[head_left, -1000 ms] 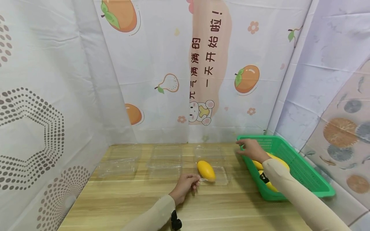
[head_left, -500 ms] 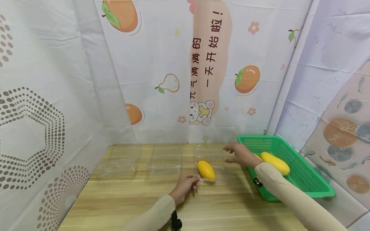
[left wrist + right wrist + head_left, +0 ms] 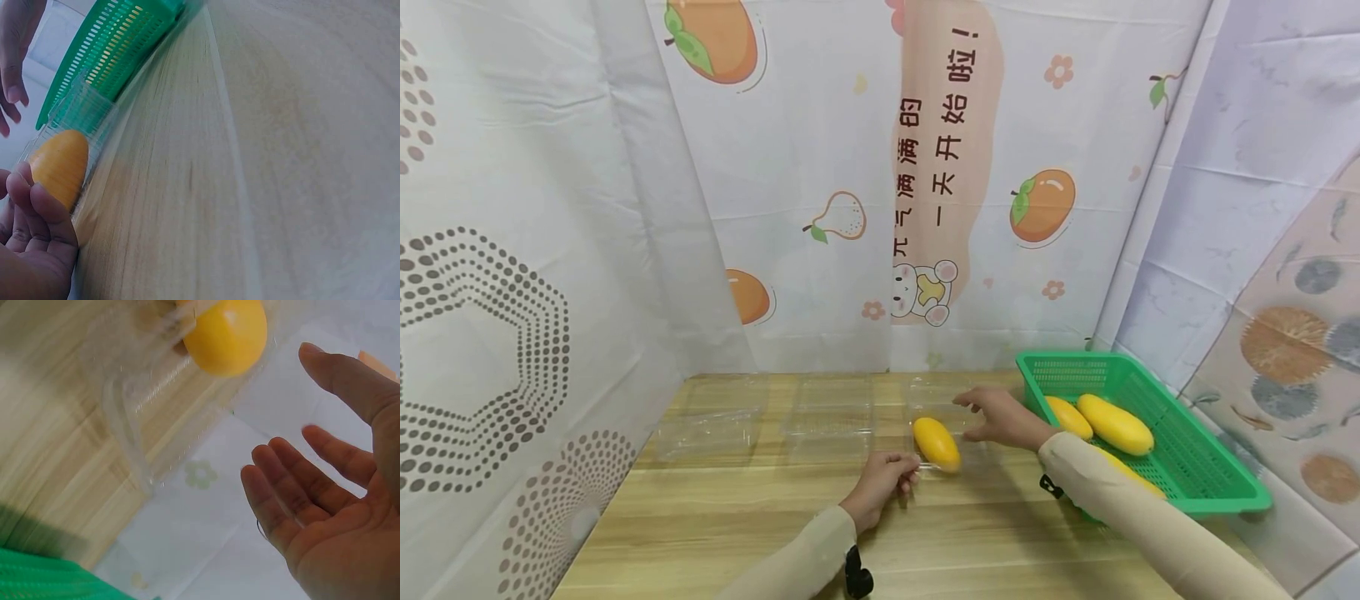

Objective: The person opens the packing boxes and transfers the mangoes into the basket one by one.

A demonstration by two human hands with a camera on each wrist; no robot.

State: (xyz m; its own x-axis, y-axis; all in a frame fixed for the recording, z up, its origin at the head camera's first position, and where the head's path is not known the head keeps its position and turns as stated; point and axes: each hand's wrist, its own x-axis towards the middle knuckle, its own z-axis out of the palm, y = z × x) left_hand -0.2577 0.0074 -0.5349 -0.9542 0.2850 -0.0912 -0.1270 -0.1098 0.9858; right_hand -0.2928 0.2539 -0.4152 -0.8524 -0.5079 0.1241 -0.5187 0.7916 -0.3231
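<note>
A yellow mango (image 3: 936,444) lies in a clear plastic box (image 3: 92,106) whose hinged lid (image 3: 942,392) is folded back toward the curtain. My left hand (image 3: 880,487) pinches the box's near left edge between thumb and fingers, close beside the fruit. Hovering just right of the mango, over the box, is my right hand (image 3: 1003,419). Its thumb and fingers are spread apart, and the right wrist view shows nothing in the palm. The right forearm passes over the green basket (image 3: 1243,503) and hides part of it.
Several yellow fruits, one a long mango (image 3: 1115,424), lie in the basket at right. Two more open clear boxes, a middle one (image 3: 831,421) and a left one (image 3: 709,433), stand along the table's back. Printed curtains (image 3: 805,292) enclose the wooden table (image 3: 715,521).
My right hand has moved left from above the basket to beside the mango, uncovering more of the fruits in the basket. The left hand and the mango stay put.
</note>
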